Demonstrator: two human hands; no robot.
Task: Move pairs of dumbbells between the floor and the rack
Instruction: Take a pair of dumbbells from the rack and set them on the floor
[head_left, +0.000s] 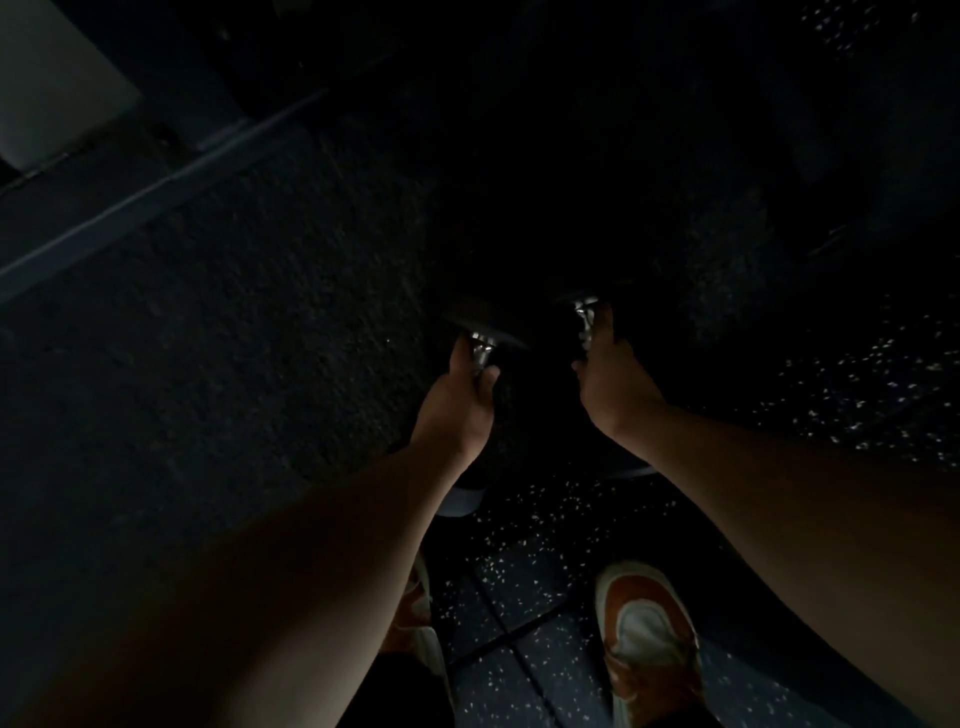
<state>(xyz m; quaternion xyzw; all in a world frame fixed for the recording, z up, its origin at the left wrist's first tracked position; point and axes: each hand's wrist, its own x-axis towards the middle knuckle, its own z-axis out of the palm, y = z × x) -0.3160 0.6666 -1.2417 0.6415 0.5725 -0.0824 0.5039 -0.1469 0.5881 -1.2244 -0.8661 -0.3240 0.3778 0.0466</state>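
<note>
The step in hand appears to be a pickup or set-down of one pair at floor level; which of the two cannot be told. The left hand (457, 410) has its fingers clamped round the chrome handle of the left dumbbell (480, 332). The right hand (613, 379) is likewise closed on the right dumbbell (584, 317). Both sit low over the speckled floor (519, 571), ahead of the shoes (647, 629). The heads are black and largely lost in shadow; only the bright handles show clearly. No rack is discernible. The next move likely calls for an even, two-handed effort.
</note>
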